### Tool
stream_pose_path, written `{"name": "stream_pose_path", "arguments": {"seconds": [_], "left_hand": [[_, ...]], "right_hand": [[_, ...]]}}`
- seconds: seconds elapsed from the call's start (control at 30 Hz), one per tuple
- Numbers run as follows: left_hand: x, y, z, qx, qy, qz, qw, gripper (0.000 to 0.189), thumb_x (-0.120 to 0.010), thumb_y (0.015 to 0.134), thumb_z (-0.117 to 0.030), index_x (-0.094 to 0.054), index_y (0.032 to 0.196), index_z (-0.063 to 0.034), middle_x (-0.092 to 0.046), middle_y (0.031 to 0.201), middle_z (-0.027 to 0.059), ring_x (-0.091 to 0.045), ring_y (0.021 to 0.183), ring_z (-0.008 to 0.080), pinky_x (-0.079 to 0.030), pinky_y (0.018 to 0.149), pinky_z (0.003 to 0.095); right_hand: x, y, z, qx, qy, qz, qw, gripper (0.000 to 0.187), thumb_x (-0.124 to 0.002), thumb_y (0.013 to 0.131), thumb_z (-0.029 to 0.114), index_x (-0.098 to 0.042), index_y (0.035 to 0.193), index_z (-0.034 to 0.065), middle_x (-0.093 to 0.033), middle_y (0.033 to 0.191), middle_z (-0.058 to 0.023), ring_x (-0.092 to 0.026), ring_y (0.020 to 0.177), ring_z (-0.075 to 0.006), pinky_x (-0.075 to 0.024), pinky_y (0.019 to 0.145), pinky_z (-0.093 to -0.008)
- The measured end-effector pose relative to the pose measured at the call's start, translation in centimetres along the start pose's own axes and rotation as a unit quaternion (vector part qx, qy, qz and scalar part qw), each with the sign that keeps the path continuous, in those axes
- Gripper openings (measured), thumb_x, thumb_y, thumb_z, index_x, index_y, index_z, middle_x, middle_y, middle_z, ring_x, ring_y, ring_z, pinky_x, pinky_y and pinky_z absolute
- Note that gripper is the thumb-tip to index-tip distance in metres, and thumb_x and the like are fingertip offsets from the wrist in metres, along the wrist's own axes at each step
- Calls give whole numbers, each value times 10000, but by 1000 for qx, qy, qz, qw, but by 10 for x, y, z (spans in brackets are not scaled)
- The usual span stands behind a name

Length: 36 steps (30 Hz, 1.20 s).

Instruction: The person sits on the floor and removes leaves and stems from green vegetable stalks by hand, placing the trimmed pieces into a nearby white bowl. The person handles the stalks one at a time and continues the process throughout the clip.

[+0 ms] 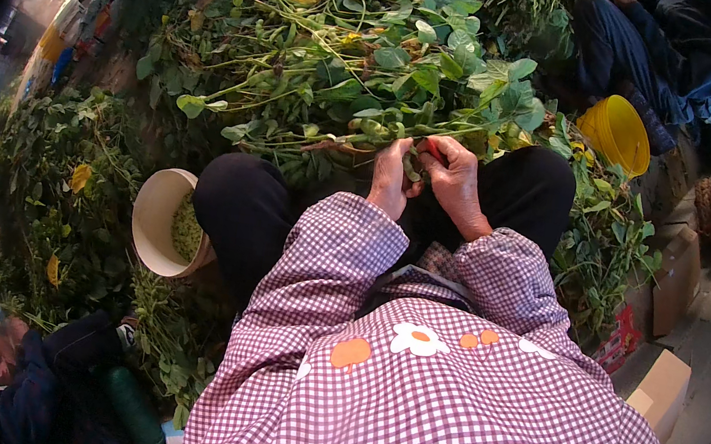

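Both hands are close together between my knees, at the near edge of a heap of leafy bean plants [348, 78]. My left hand [393, 176] has its fingers curled around a green bean pod [414, 162]. My right hand [454, 178] touches the same spot from the right, its fingers closed on a small red object [435, 151] whose kind I cannot tell. A stem with pods runs just above the fingertips. Left of my left knee a white bucket [154, 221] lies tilted, with shelled green beans [188, 229] inside.
A yellow bucket [615, 134] stands at the upper right beside a seated person in dark clothes [652, 52]. More plants [59, 194] are piled at left and right. Cardboard boxes [678, 281] rest at the right. Another person's dark clothing [61, 378] shows at the lower left.
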<state>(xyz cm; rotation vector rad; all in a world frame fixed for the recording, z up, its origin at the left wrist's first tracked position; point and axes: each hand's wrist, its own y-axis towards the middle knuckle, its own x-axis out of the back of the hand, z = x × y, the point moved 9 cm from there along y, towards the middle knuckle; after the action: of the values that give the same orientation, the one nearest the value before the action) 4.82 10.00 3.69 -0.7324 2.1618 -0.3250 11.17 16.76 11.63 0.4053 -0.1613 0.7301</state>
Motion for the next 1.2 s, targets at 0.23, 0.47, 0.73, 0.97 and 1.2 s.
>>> {"name": "stream_pose_path", "arguments": {"seconds": [0.23, 0.47, 0.73, 0.97, 1.2], "left_hand": [[12, 13, 14, 5, 9, -45, 999, 235, -396, 890, -294, -566, 865, -133, -554, 702, -18, -511, 551, 94, -375, 407, 225], [-2, 3, 5, -34, 8, 4, 999, 185, -483, 891, -247, -523, 978, -89, -566, 773, 5, -554, 574, 112, -392, 398, 220], [6, 4, 15, 21, -42, 21, 999, 189, -432, 823, -181, -517, 942, -61, -588, 786, 56, -580, 583, 193, -387, 439, 288], [8, 2, 17, 7, -93, 16, 996, 202, -409, 817, -162, -527, 940, -54, -585, 787, 66, -583, 618, 216, -397, 462, 315], [5, -6, 12, -7, -73, -18, 997, 70, -442, 792, -104, -499, 807, -66, -508, 689, 48, -530, 569, 194, -385, 444, 310]], "right_hand": [[-5, 3, 6, 34, -70, 15, 997, 107, -597, 724, 11, -580, 822, -29, -586, 775, -143, -589, 724, -267, -458, 649, -320], [-2, -9, -36, -193, 198, -63, 959, 54, -542, 815, 9, -579, 832, -26, -560, 675, -4, -488, 580, -50, -412, 491, -204], [-1, -11, -26, -188, 178, -66, 964, 52, -565, 818, 38, -586, 843, -3, -553, 676, 5, -470, 537, -38, -388, 412, -188], [-1, -8, -25, -167, 128, -65, 975, 52, -571, 803, 20, -586, 843, -11, -569, 699, -3, -501, 625, -59, -437, 522, -216], [1, -6, -12, -52, 31, -78, 995, 72, -589, 774, -7, -585, 846, -9, -589, 741, -59, -545, 657, -112, -451, 588, -251]]}}
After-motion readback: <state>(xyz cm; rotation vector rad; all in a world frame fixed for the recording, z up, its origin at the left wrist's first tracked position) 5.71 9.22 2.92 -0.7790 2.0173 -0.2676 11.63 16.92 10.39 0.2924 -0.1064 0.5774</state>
